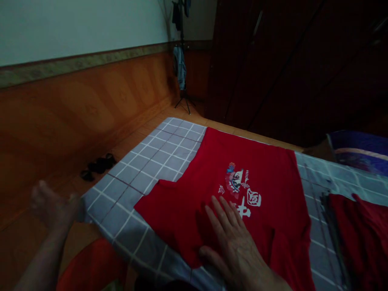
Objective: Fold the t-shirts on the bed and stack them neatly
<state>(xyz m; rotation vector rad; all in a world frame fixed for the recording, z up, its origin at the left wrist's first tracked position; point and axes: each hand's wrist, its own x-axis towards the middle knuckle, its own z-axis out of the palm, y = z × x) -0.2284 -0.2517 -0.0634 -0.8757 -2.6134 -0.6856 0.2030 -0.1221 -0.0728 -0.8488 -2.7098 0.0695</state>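
A red T-shirt [194,182] lies spread on a grey checked cloth [127,169], its colourful printed picture and white characters facing up. My right hand [233,238] rests flat on the shirt just below the print, fingers stretched out and apart, covering part of the lettering. Off to the left, my left hand [56,204] hangs in the air beyond the cloth's edge. It is a little blurred, with the thumb apart from the fingers, and it holds nothing. The shirt's near right part is bunched in folds beside my right wrist.
Folded red and dark clothes [360,238] are stacked at the right. A red-orange rounded container [93,266] stands low at the near left. Dark shoes [98,166] lie on the floor by the wall. Beyond are a coat stand [182,72], a dark wardrobe [266,68] and a purple item [360,149].
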